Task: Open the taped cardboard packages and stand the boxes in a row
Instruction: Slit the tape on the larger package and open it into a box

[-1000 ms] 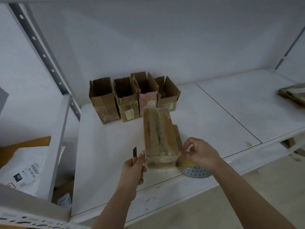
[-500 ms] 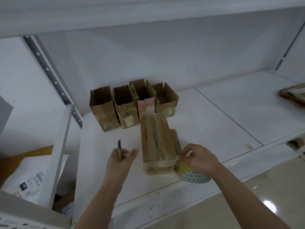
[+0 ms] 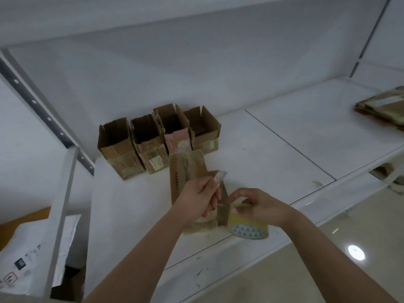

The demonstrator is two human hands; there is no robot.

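Observation:
A taped cardboard box [image 3: 188, 169] lies lengthwise on the white shelf [image 3: 273, 158] near its front edge. My left hand [image 3: 200, 194] grips a small cutter [image 3: 221, 175] over the box's near half, blade pointing up and right. My right hand [image 3: 260, 206] has curled fingers at the box's right side, just above a yellow tape roll [image 3: 249, 226] that stands against the box. Several opened boxes [image 3: 150, 143] stand upright in a row against the back wall, flaps up.
A stack of flattened cardboard [image 3: 384, 110] lies at the far right of the shelf. A white mailer bag [image 3: 32, 248] sits lower left behind the shelf's grey upright [image 3: 63, 193]. The floor shows beyond the shelf's front rim.
My left hand has swung the cutter from the box's left side over onto the box. The right hand stays at the box's right side. The camera tilted down.

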